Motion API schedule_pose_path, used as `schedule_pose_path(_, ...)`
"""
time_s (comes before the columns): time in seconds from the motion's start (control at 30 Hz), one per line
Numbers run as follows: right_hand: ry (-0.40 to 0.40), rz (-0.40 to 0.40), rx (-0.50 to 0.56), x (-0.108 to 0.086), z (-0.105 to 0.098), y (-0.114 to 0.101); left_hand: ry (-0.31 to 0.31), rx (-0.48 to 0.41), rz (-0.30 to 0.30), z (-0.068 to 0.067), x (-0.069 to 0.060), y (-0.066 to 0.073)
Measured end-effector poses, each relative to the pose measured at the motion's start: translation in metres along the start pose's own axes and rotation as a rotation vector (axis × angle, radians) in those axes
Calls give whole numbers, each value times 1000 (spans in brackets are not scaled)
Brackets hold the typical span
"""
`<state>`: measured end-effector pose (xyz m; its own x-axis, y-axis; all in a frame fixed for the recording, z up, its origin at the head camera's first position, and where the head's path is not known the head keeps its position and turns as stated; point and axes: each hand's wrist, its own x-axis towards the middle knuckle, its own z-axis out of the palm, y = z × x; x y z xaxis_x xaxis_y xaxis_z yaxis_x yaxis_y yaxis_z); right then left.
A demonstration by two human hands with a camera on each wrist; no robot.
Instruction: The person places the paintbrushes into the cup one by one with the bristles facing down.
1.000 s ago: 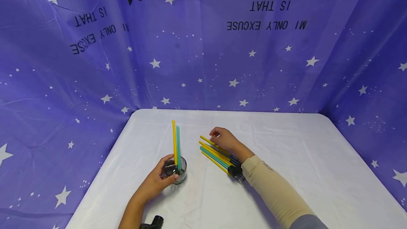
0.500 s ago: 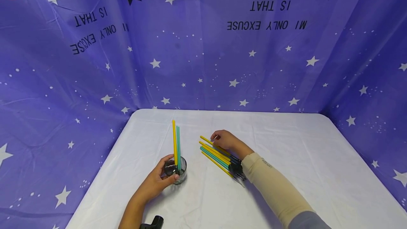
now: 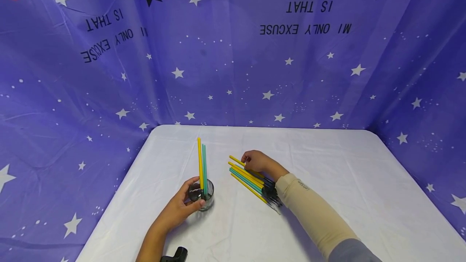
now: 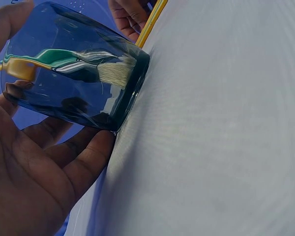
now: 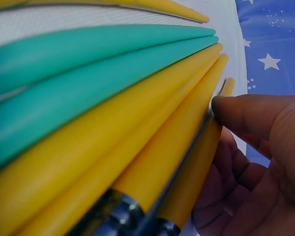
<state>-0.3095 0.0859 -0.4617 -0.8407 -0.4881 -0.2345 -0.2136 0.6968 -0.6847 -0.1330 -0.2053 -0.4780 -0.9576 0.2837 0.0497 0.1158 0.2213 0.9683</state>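
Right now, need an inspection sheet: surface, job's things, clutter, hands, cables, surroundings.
Surface: table, white-covered, lightly creased.
Job's things: glass holds one yellow tool and two teal tools; loose tools lie to its right.
Clutter: black object, cut off at the head view's bottom edge.
Left hand: grips the glass.
Right hand: appears to pinch the farthest yellow tool.
Cables: nothing seen.
Surroundings: purple star-printed cloth behind and at both sides.

The brush handles (image 5: pixel 113 118) are yellow and teal, the tablecloth (image 3: pixel 338 173) white, the sleeve (image 3: pixel 316 213) beige, the purple curtain (image 3: pixel 233 58) star-patterned.
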Motion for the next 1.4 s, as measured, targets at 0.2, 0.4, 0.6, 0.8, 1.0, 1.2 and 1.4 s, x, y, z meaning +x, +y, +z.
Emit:
schedule_pose_path(0.2,-9,10,-20,0,-2,-3,1,-8,-7,0,0,1)
schedule_pose_path(0.4,-18,8,-10,-1,-4,-4,3,-4,-5,0,0,1)
schedule_pose_path(0.6,-15,-3,-13,-3,-7,-6,12,-2,-9,1,0,1)
schedule_pose_path(0.8,-12,0,-13,-3,-7,-6,6,-13,-10,1,0,2)
schedule_pose_path(1.0,16,4,-7,-7,-9,-8,9,-10,-1,2,0,1)
schedule_pose_path(1.2,40,-38,15,-11,-14,-11,5,-15,0,1,0,0)
schedule_pose_path(1.4,60,-56,95,-13,-17,-12,-1,-6,5,0,1,0)
